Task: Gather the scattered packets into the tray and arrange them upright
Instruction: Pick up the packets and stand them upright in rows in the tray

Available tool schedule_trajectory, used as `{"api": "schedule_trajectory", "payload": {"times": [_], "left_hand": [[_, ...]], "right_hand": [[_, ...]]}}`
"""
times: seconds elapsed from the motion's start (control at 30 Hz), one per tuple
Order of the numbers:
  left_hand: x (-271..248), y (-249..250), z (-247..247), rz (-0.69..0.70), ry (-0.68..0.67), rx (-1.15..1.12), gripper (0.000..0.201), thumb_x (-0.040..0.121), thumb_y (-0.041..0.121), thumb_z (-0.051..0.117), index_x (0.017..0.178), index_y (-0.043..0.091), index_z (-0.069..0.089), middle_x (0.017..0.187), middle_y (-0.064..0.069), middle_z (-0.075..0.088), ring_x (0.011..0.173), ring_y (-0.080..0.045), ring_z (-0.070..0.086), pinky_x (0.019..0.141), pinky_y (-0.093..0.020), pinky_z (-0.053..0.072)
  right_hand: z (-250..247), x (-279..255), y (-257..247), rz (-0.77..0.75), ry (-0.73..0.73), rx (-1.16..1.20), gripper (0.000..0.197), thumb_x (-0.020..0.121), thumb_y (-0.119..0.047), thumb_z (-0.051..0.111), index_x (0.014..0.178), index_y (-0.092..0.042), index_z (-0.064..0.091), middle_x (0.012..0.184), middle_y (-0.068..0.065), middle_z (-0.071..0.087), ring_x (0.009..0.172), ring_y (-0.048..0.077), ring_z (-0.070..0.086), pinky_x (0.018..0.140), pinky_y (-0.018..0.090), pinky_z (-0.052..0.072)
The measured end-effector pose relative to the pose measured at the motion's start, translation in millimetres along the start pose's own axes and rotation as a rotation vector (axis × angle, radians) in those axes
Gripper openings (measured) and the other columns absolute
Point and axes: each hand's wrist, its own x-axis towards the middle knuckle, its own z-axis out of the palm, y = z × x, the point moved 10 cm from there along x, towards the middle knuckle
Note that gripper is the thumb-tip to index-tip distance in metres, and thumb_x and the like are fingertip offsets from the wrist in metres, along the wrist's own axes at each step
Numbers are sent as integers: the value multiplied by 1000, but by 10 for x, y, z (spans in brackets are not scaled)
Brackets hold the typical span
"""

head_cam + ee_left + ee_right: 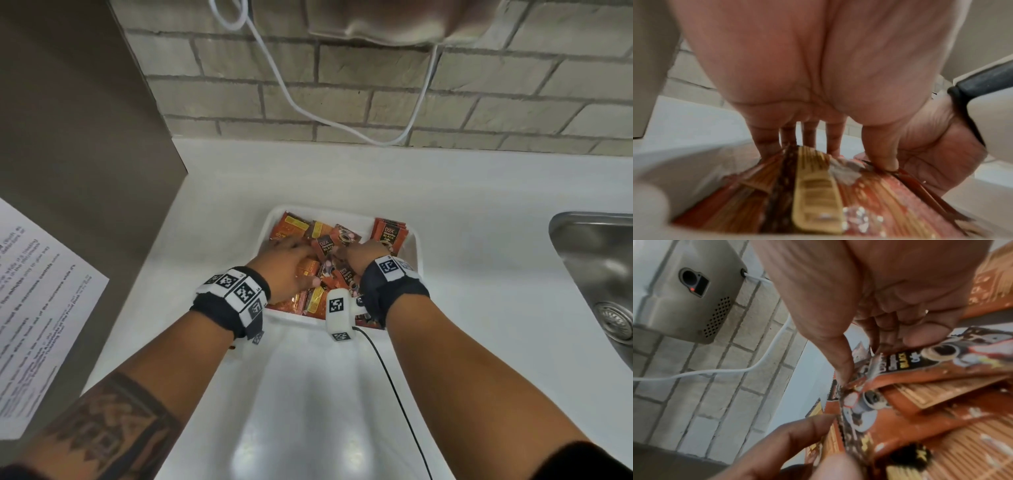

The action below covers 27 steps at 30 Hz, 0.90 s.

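Now, packets [329,246]: all lying jumbled in the tray [412,240], a few standing at 1 o'clock.
Left hand [291,263]: pressing flat on the pile, fingers straight, gripping nothing.
Right hand [359,253]: pinching a packet edge between thumb and fingers.
Handling: packets are looking light, thin, slick and floppy; pinching the crimped top edge is likely working best.
Views: right wrist is showing the pinch that the head view is hiding; left wrist is showing the straight fingers [766,142].
Bench [479,205]: carrying the tray.

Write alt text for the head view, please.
Both hands, left and right, reach into a white plastic tray of jumbled orange-brown coffee packets on a white counter; a steel sink sits at right.
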Motion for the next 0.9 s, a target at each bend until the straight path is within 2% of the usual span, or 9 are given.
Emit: {"api": "schedule_trajectory", "payload": {"times": [0.1,0.2,0.3,0.37,0.47,0.6,0.7,0.83,0.9], "left_hand": [[-106,-102,-37,-46,24,-98,58,95,48,59,147,32,40,160,-2,28,147,-32,25,121,-47,24],[-271,-199,31,-110,16,-154,65,98,40,58,154,30,28,163,-3,21,148,-31,23,120,-48,27],[-388,-167,131,-128,-29,-217,67,100,36,56,157,28,21,166,1,12,152,-27,16,122,-45,24],[-412,-134,102,-142,-59,-224,68,100,38,55,157,26,20,166,-1,12,151,-26,20,122,-42,26],[-386,-61,-122,-144,-53,-230,66,101,39,54,157,24,23,163,-4,21,145,-24,33,117,-38,34],[-242,-84,-471,-171,-30,-175,58,102,43,50,153,24,31,156,-7,37,133,-25,47,105,-34,40],[-157,-183,-542,-212,-97,-142,54,102,45,48,149,21,38,150,-6,46,130,-23,49,104,-33,41],[-53,-267,-618,-247,-73,-238,53,100,45,54,145,19,46,142,-2,54,126,-22,52,104,-32,41],[16,-298,-570,-264,-57,-410,57,93,50,61,141,20,48,131,-2,61,117,-23,60,104,-40,47]], "right_hand": [[-29,5,7,50,-9,21,67,93,-52,60,137,-3,52,132,15,62,117,31,61,92,35,50],[-15,70,19,5,-9,13,66,86,-51,71,130,-4,57,124,14,66,108,30,65,90,35,53],[98,145,55,-14,-44,315,54,87,-34,75,127,-1,59,123,16,66,93,23,64,75,30,57],[116,184,57,-10,-31,419,53,86,-31,76,127,-2,58,124,15,65,92,23,62,80,33,58],[96,193,-30,-8,-13,221,57,86,-51,71,113,-2,60,110,10,71,98,27,66,93,38,54],[69,151,-180,-9,-10,-142,78,85,-69,60,130,-5,57,120,15,68,105,31,65,95,39,52],[93,180,-181,-22,-13,-112,67,85,-60,67,124,-7,59,119,13,68,95,29,65,79,34,52],[45,195,-127,-75,-66,275,49,90,-28,71,132,-6,59,133,11,61,99,23,63,71,28,56],[-84,139,-131,-114,-25,343,47,91,-21,69,133,-3,57,131,12,61,97,22,61,72,29,56]]}}
